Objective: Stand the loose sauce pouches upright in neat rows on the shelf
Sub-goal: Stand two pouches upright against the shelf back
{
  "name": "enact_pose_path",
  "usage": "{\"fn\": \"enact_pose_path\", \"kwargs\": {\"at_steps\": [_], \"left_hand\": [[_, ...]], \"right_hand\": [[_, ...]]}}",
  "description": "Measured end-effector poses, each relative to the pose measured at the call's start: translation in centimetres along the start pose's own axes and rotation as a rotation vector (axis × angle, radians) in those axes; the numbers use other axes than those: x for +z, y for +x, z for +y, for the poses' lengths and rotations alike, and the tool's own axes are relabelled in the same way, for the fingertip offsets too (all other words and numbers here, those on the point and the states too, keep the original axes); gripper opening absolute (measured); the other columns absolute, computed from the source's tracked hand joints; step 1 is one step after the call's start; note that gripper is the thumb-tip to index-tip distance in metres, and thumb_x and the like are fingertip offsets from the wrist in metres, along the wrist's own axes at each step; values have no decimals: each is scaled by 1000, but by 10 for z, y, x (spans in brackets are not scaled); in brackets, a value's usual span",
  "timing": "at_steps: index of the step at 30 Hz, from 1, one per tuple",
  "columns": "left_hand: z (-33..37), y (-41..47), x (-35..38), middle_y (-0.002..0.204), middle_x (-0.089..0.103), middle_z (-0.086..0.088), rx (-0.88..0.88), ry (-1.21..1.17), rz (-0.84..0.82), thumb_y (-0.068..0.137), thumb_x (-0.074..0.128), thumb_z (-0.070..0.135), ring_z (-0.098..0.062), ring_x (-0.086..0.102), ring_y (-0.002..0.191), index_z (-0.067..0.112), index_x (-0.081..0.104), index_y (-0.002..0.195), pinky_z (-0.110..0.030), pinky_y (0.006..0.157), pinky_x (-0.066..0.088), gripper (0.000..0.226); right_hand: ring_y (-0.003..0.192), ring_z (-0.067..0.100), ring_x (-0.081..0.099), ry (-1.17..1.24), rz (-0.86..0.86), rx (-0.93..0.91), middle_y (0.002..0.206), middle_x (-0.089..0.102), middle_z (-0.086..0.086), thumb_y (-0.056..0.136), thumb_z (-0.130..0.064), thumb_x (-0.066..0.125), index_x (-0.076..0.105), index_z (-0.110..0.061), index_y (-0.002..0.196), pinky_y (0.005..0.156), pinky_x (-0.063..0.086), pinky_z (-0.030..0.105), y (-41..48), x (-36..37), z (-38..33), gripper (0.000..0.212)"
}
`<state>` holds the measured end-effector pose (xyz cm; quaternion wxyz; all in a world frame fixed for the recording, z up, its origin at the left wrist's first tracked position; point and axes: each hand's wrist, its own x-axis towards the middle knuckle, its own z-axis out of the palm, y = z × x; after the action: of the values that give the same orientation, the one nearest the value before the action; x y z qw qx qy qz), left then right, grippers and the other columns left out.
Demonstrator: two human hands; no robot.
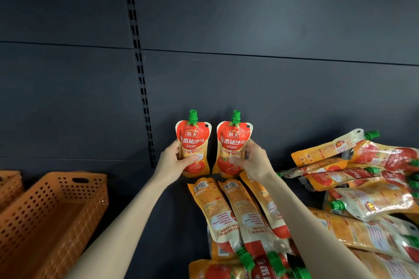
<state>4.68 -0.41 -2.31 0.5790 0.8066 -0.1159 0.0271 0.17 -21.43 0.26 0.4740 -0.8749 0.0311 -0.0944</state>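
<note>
Loose pouches [238,222] lie flat at 5 o'clock. Toward 6 o'clock, left hand [174,158] grips left pouch [195,142], right hand [251,158] grips right pouch [233,142], both upright. Judged soft, light, slippery film: hold mid-body, both sides.

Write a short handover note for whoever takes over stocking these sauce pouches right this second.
Hands: left hand grips the left pouch, right hand grips the right pouch; both upright, caps up, side by side by the back panel.
Done: only these two, not yet released.
Left: the flat pouches in front, then the heap on the right. An orange basket sits left.
</note>
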Motion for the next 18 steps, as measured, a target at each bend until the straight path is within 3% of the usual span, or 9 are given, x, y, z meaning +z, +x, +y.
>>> {"fn": "enact_pose_path", "kwargs": {"at_steps": [3,8,18], "left_hand": [[-3,0,2,124,59,-1,-20,12,-1,81,69,21,-18,56,115,20,43,129,-41,94,50,54],[2,0,6,133,49,0,-34,34,-58,88,60,21,-17,48,124,20,30,137,-33,95,43,57],[1,-2,4,126,57,-2,-28,92,46,81,69,24,-19,54,117,15,44,126,-29,85,47,53]], "right_hand": [[113,21,58,-18,4,5,123,61,3,83,-17,69,50,-15,125,96,47,37,-1,1,-1,47],[117,22,56,-50,7,34,127,59,4,83,-20,68,45,-14,130,97,47,37,1,3,-3,52],[117,21,56,-51,16,56,128,57,2,84,-21,67,43,-17,130,95,47,35,-1,4,-5,52]]}}
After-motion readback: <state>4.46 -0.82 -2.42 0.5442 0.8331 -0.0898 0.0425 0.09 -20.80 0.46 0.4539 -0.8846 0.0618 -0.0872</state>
